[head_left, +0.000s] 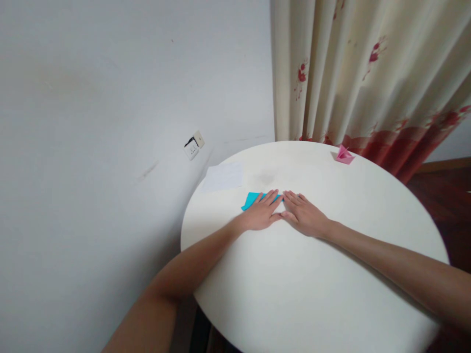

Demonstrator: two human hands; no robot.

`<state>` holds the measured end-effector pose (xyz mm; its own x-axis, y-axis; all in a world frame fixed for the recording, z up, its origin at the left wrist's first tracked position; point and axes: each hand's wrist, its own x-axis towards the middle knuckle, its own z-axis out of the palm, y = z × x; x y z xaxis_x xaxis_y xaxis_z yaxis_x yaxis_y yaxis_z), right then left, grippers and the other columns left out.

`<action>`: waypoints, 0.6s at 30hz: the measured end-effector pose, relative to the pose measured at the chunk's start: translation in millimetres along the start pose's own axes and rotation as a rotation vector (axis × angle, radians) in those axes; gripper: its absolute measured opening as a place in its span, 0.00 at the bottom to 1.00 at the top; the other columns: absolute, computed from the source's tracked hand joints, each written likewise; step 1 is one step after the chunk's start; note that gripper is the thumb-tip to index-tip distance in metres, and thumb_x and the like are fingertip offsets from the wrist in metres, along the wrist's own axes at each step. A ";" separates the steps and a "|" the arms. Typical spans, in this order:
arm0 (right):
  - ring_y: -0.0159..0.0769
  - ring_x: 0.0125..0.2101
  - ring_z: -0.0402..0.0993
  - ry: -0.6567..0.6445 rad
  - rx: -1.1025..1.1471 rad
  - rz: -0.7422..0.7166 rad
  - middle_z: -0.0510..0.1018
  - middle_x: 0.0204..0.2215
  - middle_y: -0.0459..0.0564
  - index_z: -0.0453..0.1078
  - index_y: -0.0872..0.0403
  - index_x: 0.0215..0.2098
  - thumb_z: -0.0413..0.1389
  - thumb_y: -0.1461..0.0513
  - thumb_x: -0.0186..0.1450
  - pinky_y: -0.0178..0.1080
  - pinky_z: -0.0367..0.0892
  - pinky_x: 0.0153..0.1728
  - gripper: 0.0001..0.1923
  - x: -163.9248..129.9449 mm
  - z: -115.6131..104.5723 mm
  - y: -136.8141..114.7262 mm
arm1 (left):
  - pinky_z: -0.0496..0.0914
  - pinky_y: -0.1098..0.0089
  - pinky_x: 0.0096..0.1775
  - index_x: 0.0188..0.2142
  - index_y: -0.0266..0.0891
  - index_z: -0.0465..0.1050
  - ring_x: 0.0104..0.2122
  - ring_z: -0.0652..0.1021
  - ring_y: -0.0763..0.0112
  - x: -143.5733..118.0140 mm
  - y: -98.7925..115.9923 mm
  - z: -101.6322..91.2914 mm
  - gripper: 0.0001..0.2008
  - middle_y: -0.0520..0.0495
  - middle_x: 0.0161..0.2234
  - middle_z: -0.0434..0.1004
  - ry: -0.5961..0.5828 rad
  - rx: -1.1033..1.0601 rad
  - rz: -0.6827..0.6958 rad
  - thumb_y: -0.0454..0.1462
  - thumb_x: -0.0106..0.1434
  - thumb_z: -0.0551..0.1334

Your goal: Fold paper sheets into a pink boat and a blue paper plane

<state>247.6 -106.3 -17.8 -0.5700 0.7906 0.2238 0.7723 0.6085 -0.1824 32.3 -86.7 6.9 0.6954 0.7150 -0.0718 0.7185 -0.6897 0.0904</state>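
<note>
Fingers [274,197] of left hand [262,213] spread flat, pressing folded turquoise paper sheet [252,199] against round white table [331,294], far-left of centre. Right hand [303,215] likewise flat, fingers extended, gripping nothing, touching left hand at thumbs, fingertips near paper's right end. Paper likely light, thin, easily creased, prone to sliding; best pinched at exposed left edge. Forearms stretched forward, converging. Beyond: white paper sheet [224,176] far left, small pink folded paper figure [345,155] far right, well apart.

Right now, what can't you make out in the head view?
- Blue paper: its right part lies under the left hand and right hand, so its full shape is hidden.
- Pink folded paper: too small to tell its form.
- Table: near rim cut off by the bottom edge.
</note>
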 end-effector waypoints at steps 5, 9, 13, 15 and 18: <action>0.49 0.69 0.49 -0.006 -0.001 0.021 0.55 0.68 0.67 0.54 0.66 0.69 0.34 0.45 0.74 0.55 0.51 0.66 0.39 0.3 -1.1 1.1 | 0.41 0.50 0.67 0.72 0.40 0.40 0.71 0.40 0.57 -0.5 -0.7 0.5 0.34 0.38 0.73 0.34 0.009 0.000 0.001 0.54 0.74 0.40; 0.48 0.69 0.49 -0.016 -0.022 0.052 0.55 0.69 0.66 0.55 0.66 0.68 0.33 0.49 0.75 0.54 0.50 0.66 0.36 0.4 -2.9 1.8 | 0.41 0.50 0.67 0.72 0.41 0.40 0.71 0.40 0.57 -0.4 -0.3 -0.5 0.35 0.39 0.73 0.34 0.008 -0.018 0.003 0.56 0.73 0.40; 0.48 0.69 0.49 -0.025 -0.076 0.091 0.55 0.69 0.65 0.54 0.67 0.68 0.34 0.56 0.75 0.54 0.49 0.67 0.32 0.0 -2.9 2.7 | 0.41 0.50 0.67 0.72 0.41 0.40 0.71 0.41 0.57 -0.1 -0.7 -0.1 0.35 0.38 0.73 0.35 0.012 -0.019 0.003 0.55 0.73 0.42; 0.49 0.69 0.49 -0.022 -0.102 0.110 0.54 0.69 0.66 0.54 0.68 0.68 0.37 0.58 0.74 0.54 0.49 0.67 0.31 -0.4 -1.8 3.6 | 0.41 0.50 0.67 0.72 0.41 0.40 0.71 0.41 0.57 0.1 -1.3 0.9 0.35 0.38 0.73 0.35 0.012 -0.017 0.005 0.55 0.73 0.42; 0.50 0.69 0.49 -0.017 -0.107 0.128 0.54 0.69 0.67 0.54 0.69 0.68 0.39 0.60 0.72 0.54 0.51 0.66 0.31 -1.2 -0.2 5.3 | 0.41 0.49 0.67 0.72 0.43 0.39 0.71 0.41 0.57 0.4 -2.2 2.4 0.35 0.39 0.73 0.34 0.014 -0.018 0.005 0.56 0.73 0.42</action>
<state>252.5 -104.0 -18.8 -0.4692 0.8627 0.1885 0.8639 0.4927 -0.1047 31.1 -85.1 4.3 0.6984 0.7134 -0.0575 0.7147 -0.6910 0.1081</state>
